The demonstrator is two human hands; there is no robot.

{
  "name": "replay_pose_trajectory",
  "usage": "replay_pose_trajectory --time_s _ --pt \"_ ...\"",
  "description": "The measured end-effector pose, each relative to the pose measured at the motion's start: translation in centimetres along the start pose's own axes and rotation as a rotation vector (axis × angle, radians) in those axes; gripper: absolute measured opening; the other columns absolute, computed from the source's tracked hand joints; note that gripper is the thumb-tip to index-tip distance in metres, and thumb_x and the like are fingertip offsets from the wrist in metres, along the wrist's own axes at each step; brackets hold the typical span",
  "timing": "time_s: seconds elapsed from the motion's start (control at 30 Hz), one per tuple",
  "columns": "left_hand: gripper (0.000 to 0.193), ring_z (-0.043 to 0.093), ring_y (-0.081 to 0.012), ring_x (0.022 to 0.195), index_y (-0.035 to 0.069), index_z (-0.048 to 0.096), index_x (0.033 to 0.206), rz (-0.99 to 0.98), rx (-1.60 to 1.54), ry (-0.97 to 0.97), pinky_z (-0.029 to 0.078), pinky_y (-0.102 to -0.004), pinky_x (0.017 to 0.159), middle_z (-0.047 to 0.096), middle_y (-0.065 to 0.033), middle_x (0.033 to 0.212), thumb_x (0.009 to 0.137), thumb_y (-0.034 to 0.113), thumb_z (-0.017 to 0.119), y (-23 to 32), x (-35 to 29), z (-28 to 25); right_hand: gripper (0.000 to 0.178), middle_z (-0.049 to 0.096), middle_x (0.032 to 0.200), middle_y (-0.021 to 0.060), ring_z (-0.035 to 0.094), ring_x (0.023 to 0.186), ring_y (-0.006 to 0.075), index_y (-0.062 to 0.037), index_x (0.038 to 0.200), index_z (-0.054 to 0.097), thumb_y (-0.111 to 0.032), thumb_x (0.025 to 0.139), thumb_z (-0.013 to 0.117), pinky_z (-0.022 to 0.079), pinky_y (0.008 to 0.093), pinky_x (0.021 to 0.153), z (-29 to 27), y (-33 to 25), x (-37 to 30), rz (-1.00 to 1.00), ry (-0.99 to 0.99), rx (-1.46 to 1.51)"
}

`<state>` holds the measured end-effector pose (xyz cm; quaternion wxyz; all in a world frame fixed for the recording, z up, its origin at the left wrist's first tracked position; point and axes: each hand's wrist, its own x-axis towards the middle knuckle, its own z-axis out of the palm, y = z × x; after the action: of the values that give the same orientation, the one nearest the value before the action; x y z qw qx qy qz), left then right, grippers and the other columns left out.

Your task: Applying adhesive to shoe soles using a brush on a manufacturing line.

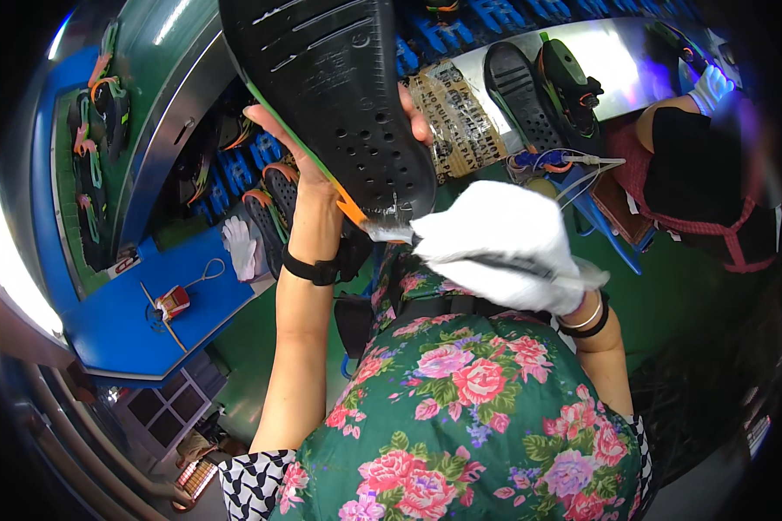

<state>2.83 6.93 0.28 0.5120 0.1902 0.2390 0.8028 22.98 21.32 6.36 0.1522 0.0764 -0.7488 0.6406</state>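
Bare, with a black band at the wrist, my left hand (pixel 300 148) is wrapped round a shoe (pixel 361 113). Its black, perforated sole faces me, and green and orange trim runs along one edge. My right hand (pixel 504 239) wears a white glove and is closed on a small brush. The brush's pale bristles (pixel 387 233) touch or nearly touch the orange edge at the shoe's lower end. Most of the brush handle is hidden by the glove.
Behind the shoe is a tape-wrapped surface (pixel 456 117). Two more shoes (pixel 521 95) lie on the metal bench to the right, near a co-worker's gloved hand (pixel 712 89). At left, a blue table (pixel 122 321) bears a white glove (pixel 241 246); shoes (pixel 91 174) line a conveyor.
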Motion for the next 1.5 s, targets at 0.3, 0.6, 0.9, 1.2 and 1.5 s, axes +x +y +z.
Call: replay_pose_trajectory --time_s 0.3,0.6,0.9,1.2,1.5 --pt "0.128 0.063 -0.0345 0.096 -0.006 0.050 0.121 -0.034 -0.071 -0.164 0.049 -0.0536 0.087 0.060 -0.0181 0.107 0.053 0.102 0.052 -0.4 0.9 -0.3 0.029 0.075 0.096 0.0102 0.069 0.078 0.0243 -0.0061 0.102 0.076 -0.003 0.074 0.081 0.054 0.0341 0.069 1.6 0.7 -0.4 -0.167 0.065 -0.266" --pt "0.130 0.067 -0.0370 0.096 -0.003 0.046 0.136 -0.063 -0.100 -0.219 0.055 -0.0528 0.084 0.062 -0.0237 0.108 0.059 0.102 0.043 -0.9 0.8 -0.7 0.032 0.075 0.096 0.0089 0.068 0.078 0.0244 -0.0076 0.106 0.076 -0.004 0.075 0.082 0.053 0.0345 0.067 1.4 1.4 -0.5 -0.222 0.128 -0.345" --pt "0.128 0.070 -0.0391 0.097 -0.002 0.043 0.145 -0.156 -0.117 -0.286 0.060 -0.0502 0.081 0.063 -0.0303 0.114 0.067 0.099 0.036 -1.5 1.4 -1.3 0.031 0.076 0.104 0.0101 0.070 0.084 0.0247 -0.0067 0.105 0.077 -0.003 0.074 0.079 0.054 0.0351 0.073 1.1 1.8 -0.7 -0.165 -0.047 -0.154" --pt "0.106 0.069 -0.0428 0.102 -0.004 0.050 0.140 -0.508 -0.238 -0.161 0.058 -0.0548 0.089 0.064 -0.0318 0.118 0.081 0.084 0.043 -1.3 -0.2 -2.1 0.030 0.074 0.097 0.0080 0.068 0.081 0.0242 -0.0069 0.107 0.077 -0.010 0.077 0.081 0.053 0.0347 0.073 1.0 1.7 -1.1 -0.192 -0.152 -0.047" --pt "0.079 0.075 -0.0334 0.083 -0.002 0.058 0.129 -0.681 -0.006 0.181 0.065 -0.0477 0.074 0.071 -0.0222 0.105 0.091 0.067 0.055 -0.6 0.4 0.1 0.032 0.074 0.106 0.0084 0.068 0.086 0.0253 -0.0115 0.109 0.076 -0.009 0.077 0.080 0.054 0.0373 0.077 0.6 2.5 -1.1 -0.210 -0.187 -0.093"
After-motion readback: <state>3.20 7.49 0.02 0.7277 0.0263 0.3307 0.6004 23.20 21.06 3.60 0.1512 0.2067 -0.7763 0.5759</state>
